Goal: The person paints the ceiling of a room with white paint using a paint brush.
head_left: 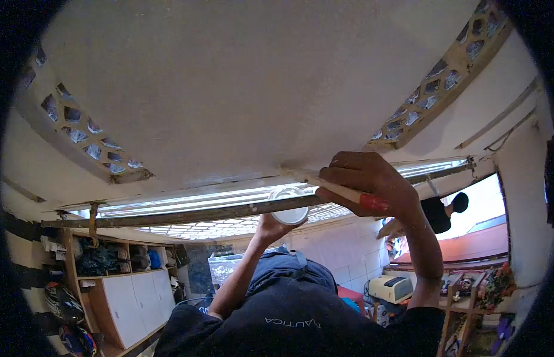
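My right hand [375, 184] is closed round a paintbrush [342, 189] with a pale handle and a red end. The brush's bristle end reaches the pale wall surface [241, 101] just above a ledge. Lower and to the left, my left hand [277, 228] holds a white round container [290, 211] from below, its open mouth facing the camera. A long dark rod [199, 216] runs across the view, passing beside the container and my right hand.
Perforated vent blocks [86, 134] line both upper sides. A bright louvred window lies behind the rod. Below stand a white cabinet [134, 300], a cream appliance [390, 288] and shelves [467, 291]. Another person [437, 215] in dark clothes is at the right.
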### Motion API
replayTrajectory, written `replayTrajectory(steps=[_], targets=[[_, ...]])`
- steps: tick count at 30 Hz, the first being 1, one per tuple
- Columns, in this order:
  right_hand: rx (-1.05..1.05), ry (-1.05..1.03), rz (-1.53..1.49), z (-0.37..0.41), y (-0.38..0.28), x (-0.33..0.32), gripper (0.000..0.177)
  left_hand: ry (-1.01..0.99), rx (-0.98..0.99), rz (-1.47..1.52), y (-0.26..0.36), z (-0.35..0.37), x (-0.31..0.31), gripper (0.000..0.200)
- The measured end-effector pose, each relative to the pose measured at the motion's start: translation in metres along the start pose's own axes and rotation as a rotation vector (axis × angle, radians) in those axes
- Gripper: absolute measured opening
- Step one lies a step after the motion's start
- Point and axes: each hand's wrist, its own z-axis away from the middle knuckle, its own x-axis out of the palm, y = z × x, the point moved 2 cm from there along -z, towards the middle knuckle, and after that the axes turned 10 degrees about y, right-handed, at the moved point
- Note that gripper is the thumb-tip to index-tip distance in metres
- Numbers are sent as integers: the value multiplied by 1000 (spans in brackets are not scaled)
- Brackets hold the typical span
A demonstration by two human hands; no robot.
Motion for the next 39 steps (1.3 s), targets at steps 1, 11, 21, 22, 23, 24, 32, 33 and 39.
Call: replayTrajectory(steps=[1, 11, 21, 22, 23, 24, 32, 33, 39], targets=[[-4, -3, 6, -2, -1, -1, 21, 4, -6, -15, -1, 0, 1, 71], [-247, 59, 490, -39, -46, -86, 31, -6, -48, 40, -19, 1, 4, 68], [-13, -249, 66, 7, -9, 6, 34, -96, -333, 291, -9, 2, 9, 76], [-13, -250, 65, 9, -5, 14, 34, -88, -363, 354, -4, 2, 10, 74], [-6, -272, 111, 11, 1, 20, 35, -80, -394, 417, 2, 2, 10, 72], [1, -295, 158, 10, 3, 23, 35, -70, -424, 480, 7, 2, 11, 70], [-283, 205, 480, -36, -51, -70, 24, 51, -24, 68, -7, 3, 10, 56], [-281, 300, 451, -41, -60, -80, 25, 61, -14, 73, -4, 2, 8, 56], [-230, -162, 271, -4, -36, -18, 31, 29, -159, -7, 0, 4, 6, 49]])
